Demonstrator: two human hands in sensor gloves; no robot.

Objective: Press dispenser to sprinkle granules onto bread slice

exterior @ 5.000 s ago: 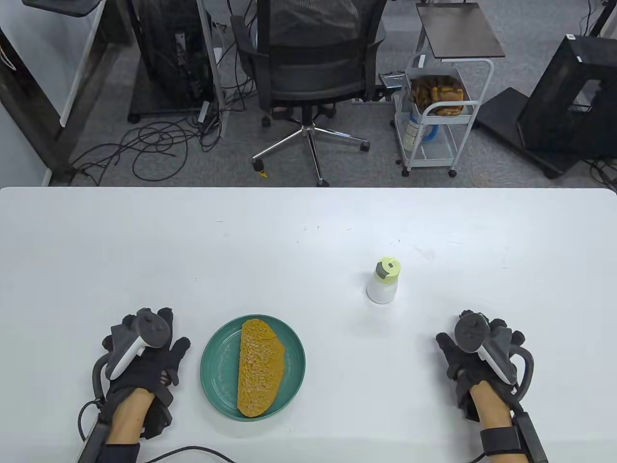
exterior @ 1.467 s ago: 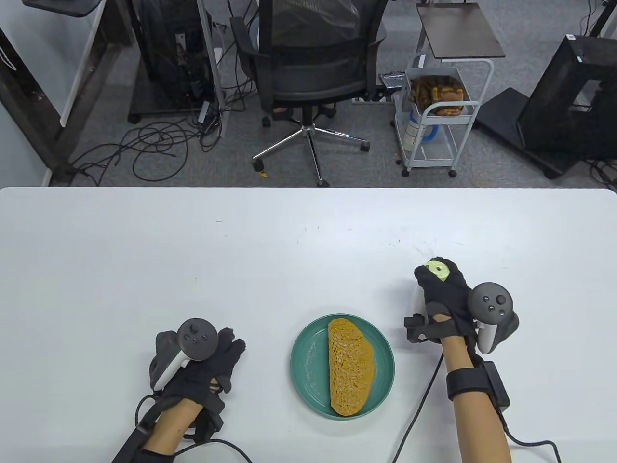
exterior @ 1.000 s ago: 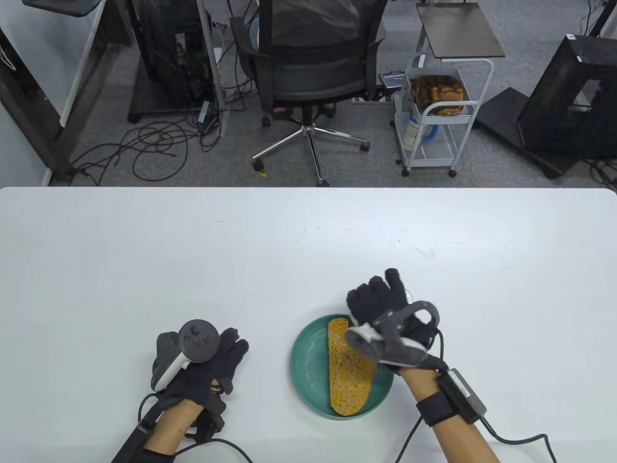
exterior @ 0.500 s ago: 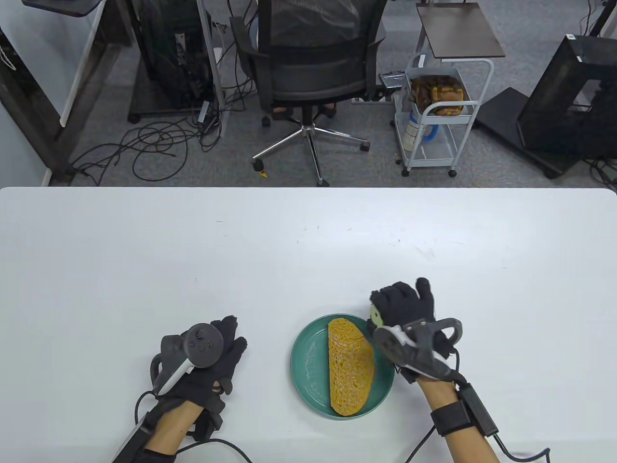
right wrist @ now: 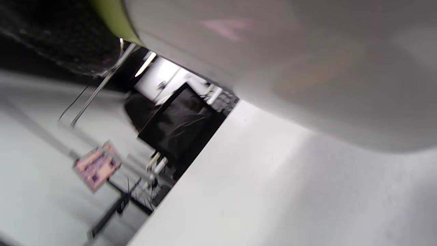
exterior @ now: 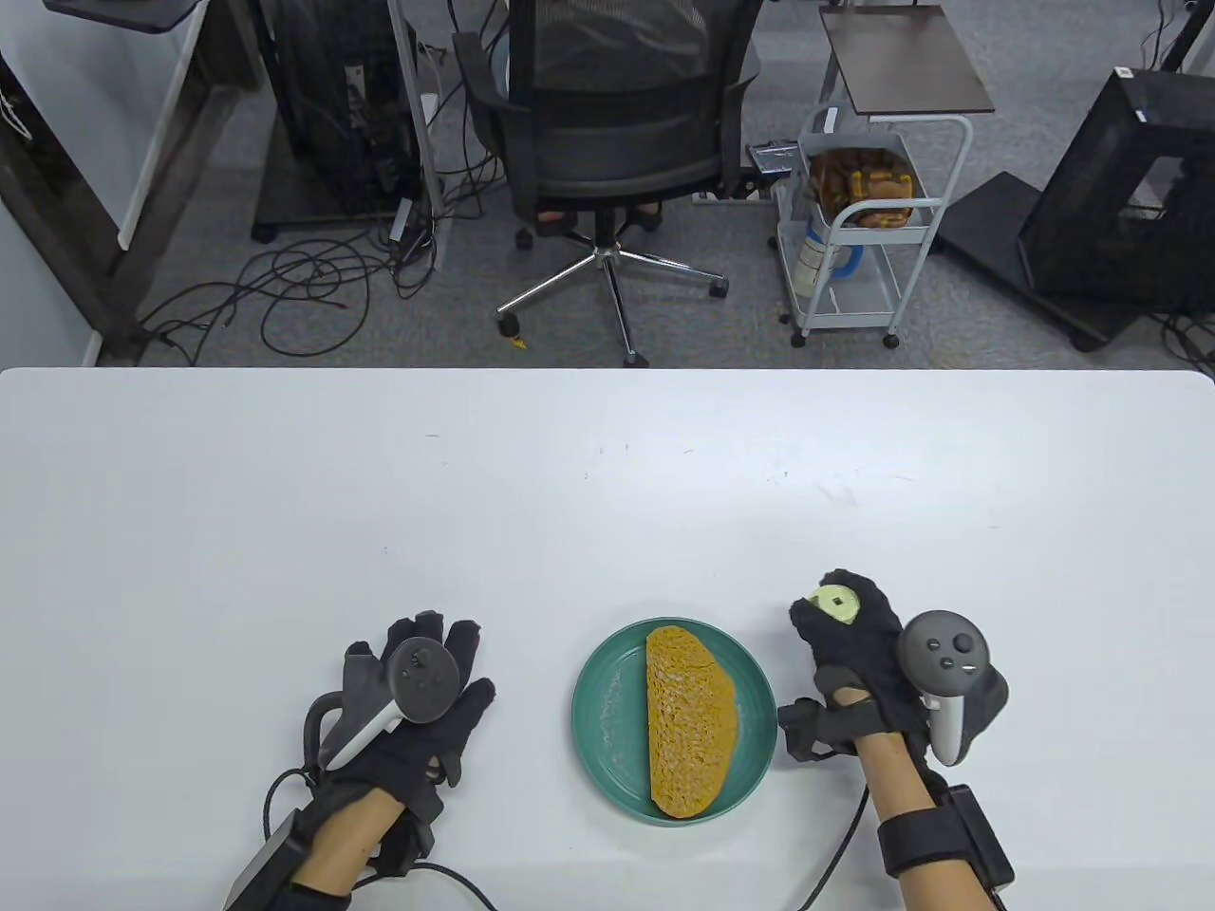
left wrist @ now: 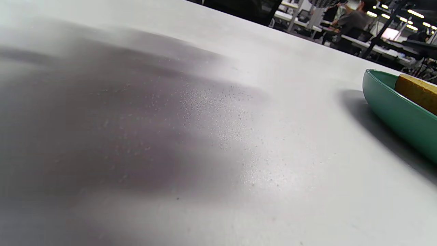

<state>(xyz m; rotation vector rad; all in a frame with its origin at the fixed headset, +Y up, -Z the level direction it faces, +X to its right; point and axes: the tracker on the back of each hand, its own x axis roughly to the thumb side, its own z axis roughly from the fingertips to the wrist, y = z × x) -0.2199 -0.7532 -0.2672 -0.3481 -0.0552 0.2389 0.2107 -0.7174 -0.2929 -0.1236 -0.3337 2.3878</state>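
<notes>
A brown bread slice [exterior: 690, 721] lies on a green plate [exterior: 600, 716] near the table's front edge; both show at the right edge of the left wrist view, the plate [left wrist: 396, 116] and the bread [left wrist: 416, 92]. My right hand [exterior: 850, 641] grips the white dispenser with the yellow-green cap [exterior: 833, 604] upright, just right of the plate. In the right wrist view the dispenser's white body [right wrist: 307, 61] fills the top. My left hand [exterior: 418, 697] rests flat on the table left of the plate, fingers spread, holding nothing.
The white table [exterior: 570, 474] stretches far behind the plate. Fine granules lie scattered on the tabletop [left wrist: 218, 112] in the left wrist view. An office chair [exterior: 607, 142] and a white cart [exterior: 854, 218] stand beyond the far edge.
My right hand carried the dispenser from the back right over the plate, tipped it above the bread, then drew back right and turned it upright. My left hand shifted slightly right.
</notes>
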